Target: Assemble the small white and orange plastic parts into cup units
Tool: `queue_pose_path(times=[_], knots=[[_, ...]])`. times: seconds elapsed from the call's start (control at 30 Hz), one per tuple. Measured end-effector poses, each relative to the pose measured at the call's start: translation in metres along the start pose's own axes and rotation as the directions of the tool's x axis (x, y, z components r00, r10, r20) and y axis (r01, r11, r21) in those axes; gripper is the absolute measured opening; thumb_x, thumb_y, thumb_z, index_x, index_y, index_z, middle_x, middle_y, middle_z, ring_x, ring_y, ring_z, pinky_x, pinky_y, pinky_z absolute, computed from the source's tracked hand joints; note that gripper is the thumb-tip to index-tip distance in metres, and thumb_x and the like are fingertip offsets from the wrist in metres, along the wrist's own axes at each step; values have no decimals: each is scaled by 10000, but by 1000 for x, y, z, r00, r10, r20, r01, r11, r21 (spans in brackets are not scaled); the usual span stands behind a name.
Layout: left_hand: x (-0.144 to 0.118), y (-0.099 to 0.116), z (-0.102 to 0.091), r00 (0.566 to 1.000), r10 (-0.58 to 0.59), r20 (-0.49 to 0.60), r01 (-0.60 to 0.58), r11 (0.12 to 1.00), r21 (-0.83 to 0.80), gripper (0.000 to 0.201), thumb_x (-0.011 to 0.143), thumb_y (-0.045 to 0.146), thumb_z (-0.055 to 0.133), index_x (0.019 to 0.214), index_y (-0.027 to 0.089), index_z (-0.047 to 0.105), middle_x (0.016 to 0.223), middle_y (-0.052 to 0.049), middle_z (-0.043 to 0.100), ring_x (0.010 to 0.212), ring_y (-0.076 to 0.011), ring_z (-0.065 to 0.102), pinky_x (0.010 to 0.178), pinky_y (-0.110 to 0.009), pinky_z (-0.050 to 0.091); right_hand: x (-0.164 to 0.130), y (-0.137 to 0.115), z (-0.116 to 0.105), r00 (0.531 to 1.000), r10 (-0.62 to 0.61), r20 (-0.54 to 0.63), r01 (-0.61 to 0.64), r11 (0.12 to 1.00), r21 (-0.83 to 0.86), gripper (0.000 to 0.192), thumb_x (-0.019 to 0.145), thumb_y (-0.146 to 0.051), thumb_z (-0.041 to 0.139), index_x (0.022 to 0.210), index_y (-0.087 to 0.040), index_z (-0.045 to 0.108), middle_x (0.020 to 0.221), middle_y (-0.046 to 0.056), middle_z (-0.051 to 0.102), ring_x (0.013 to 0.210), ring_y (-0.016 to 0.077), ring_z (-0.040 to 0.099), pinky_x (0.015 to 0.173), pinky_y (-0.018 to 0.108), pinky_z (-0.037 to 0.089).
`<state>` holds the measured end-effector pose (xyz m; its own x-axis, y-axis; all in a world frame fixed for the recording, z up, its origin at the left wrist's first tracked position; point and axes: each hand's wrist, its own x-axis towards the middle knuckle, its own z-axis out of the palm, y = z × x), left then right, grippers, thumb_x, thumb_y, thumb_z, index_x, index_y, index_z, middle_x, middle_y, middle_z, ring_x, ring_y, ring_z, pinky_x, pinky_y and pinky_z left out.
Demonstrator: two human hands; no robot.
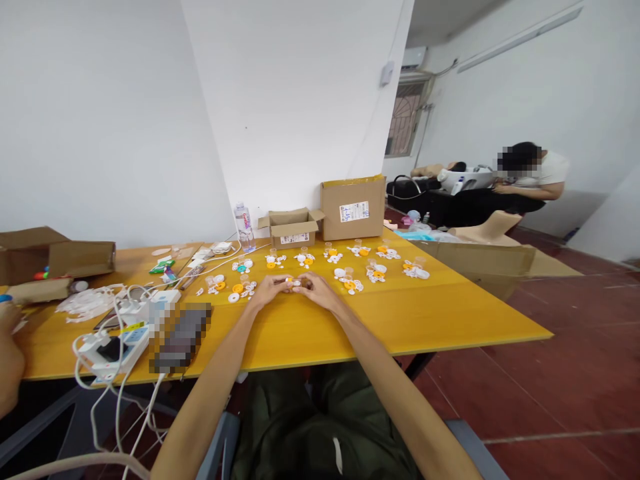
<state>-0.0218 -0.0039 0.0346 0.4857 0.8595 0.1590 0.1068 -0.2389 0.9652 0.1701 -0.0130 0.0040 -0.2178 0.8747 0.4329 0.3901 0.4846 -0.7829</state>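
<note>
1. Both hands are meeting over the yellow table [450,320], near its middle. The left hand [269,289] and the right hand [316,289] are pinching one small piece [296,283] between their fingertips; the fingers are narrow and curled in on it.
2. The piece is sitting just above the tabletop, between the two hands. It is too small to tell its exact form; a white part and an amber part are showing.
3. Behind the hands, small groups of loose parts [350,283] are lying in rows: white discs, orange rings and clear little cups. Judging by how they lie, most groups are still waiting unassembled.
4. No pile of finished pieces is showing clearly, so the work appears to be at an early or middle stage; this is a judgement only.
5. An open small carton [291,228] and a larger closed box [353,208] are standing at the far edge, beside a water bottle [244,227].
6. Chargers and white cables [115,320] are crowding the left end.
7. Another person [530,177] is sitting well apart, by the far wall.
</note>
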Motion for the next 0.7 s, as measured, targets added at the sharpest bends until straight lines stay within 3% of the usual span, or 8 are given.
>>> queue_pose_path(times=[0.1, 0.27, 0.5, 0.7], knots=[[0, 1, 0, 1000, 5, 12, -4, 1000, -9, 322, 705, 431, 789, 871, 155, 780, 786, -29, 722, 750, -159, 606, 799, -299, 492, 0, 1, 0, 1000, 20, 21, -20, 999, 27, 260, 737, -365, 716, 933, -211, 643, 843, 0, 653, 662, 150, 573, 681, 297, 484], [2, -4, -1, 1000, -2, 6, 2, 1000, -16, 345, 702, 444, 788, 890, 155, 782, 792, -31, 727, 763, -164, 616, 815, -310, 498, 0, 3, -1, 998, -56, 6, 56, 998, -14, 196, 806, -401, 661, 810, -206, 643, 844, 16, 650, 751, 168, 593, 737, 306, 478], [3, -6, -2, 1000, 11, 20, -10, 1000, -5, 336, 713, 423, 782, 933, 169, 785, 830, -29, 740, 805, -186, 637, 824, -318, 504, 0, 6, 1, 1000, -21, 10, 21, 1000, 12, 242, 757, -368, 718, 932, -216, 648, 875, 1, 648, 665, 140, 556, 676, 290, 481], [3, -5, -2, 1000, 3, 12, -3, 1000, -15, 322, 718, 408, 780, 922, 159, 784, 811, -33, 736, 792, -174, 630, 813, -303, 500, 1, 8, 2, 996, -91, -14, 91, 996, -23, 196, 818, -403, 670, 855, -211, 659, 865, 20, 649, 770, 170, 587, 745, 307, 488]])
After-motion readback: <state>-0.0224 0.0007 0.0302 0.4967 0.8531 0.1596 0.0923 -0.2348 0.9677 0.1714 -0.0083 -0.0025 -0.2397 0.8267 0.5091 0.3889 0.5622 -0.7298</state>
